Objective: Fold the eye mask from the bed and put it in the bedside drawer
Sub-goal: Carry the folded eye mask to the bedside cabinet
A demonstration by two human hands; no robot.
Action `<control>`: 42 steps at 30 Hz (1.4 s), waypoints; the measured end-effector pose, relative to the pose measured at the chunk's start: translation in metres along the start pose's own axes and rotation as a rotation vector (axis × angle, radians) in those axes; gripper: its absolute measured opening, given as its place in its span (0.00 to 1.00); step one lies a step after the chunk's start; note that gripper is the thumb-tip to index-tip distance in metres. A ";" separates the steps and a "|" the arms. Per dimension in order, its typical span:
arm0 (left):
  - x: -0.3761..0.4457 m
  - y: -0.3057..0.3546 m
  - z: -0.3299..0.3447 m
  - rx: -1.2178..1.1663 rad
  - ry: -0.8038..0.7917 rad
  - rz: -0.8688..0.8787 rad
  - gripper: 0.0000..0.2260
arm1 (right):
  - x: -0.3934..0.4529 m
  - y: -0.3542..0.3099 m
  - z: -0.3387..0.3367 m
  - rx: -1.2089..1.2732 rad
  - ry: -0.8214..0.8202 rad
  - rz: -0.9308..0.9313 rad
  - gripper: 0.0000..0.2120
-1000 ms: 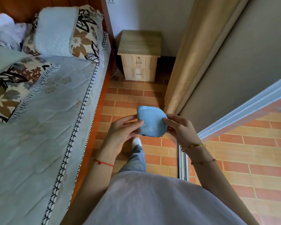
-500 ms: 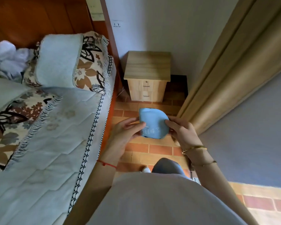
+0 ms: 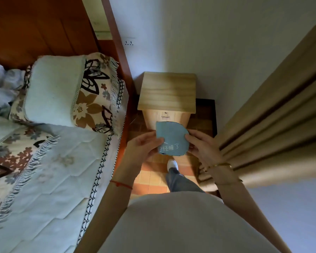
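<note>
A folded light-blue eye mask (image 3: 172, 139) with white characters on it is held between both hands at chest height. My left hand (image 3: 141, 148) pinches its left edge and my right hand (image 3: 202, 147) pinches its right edge. Just beyond the mask stands the light wooden bedside cabinet (image 3: 167, 92). Its top drawer front (image 3: 165, 115) with a small handle shows above the mask and looks shut. The lower drawer is hidden behind the mask.
The bed (image 3: 49, 179) with a quilted blue cover and floral pillows (image 3: 66, 92) runs along the left. Beige curtains (image 3: 274, 125) hang close on the right. A tiled floor strip (image 3: 153, 176) lies between them, with my foot (image 3: 172, 164) on it.
I have walked along the bed toward the bedside cabinet, which is now much closer and seen from above. Both hands have kept hold of the folded mask.
</note>
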State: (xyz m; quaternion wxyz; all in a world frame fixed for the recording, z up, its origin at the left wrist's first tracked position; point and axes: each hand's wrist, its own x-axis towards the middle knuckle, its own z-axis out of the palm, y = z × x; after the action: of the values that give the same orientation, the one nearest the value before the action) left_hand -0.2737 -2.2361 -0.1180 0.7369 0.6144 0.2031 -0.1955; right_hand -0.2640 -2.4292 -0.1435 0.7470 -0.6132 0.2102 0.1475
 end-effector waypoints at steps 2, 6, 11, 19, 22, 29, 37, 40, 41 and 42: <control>0.030 0.017 0.007 -0.014 -0.010 -0.001 0.17 | 0.029 -0.022 0.000 0.004 0.009 0.007 0.10; 0.083 0.044 0.019 -0.002 -0.001 -0.013 0.15 | 0.083 -0.054 0.000 0.031 0.014 0.050 0.08; 0.133 0.061 0.026 0.025 0.038 -0.058 0.15 | 0.133 -0.072 0.003 0.021 0.027 0.080 0.09; 0.178 0.075 0.022 0.040 -0.008 -0.113 0.15 | 0.173 -0.080 0.010 0.042 0.055 0.143 0.09; 0.193 0.075 0.020 0.039 -0.023 -0.125 0.14 | 0.184 -0.075 0.012 0.072 0.063 0.135 0.09; 0.255 0.030 0.005 0.027 -0.064 -0.164 0.14 | 0.234 -0.022 0.008 0.075 0.115 0.118 0.09; 0.354 -0.082 -0.027 0.003 -0.088 -0.153 0.14 | 0.326 0.103 -0.006 0.095 0.100 0.094 0.11; 0.394 -0.126 -0.041 0.007 -0.095 -0.161 0.14 | 0.366 0.155 -0.010 0.089 0.090 0.071 0.11; 0.407 -0.140 -0.046 0.009 -0.091 -0.161 0.14 | 0.379 0.172 -0.011 0.093 0.089 0.064 0.11; 0.420 -0.153 -0.050 0.008 -0.085 -0.163 0.14 | 0.393 0.187 -0.013 0.096 0.088 0.063 0.11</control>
State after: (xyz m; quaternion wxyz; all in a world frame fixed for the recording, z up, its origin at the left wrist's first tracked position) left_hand -0.0056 -2.2291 -0.4791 0.7239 0.5901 0.2203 -0.2815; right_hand -0.0140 -2.4180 -0.4994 0.7606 -0.5755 0.2689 0.1339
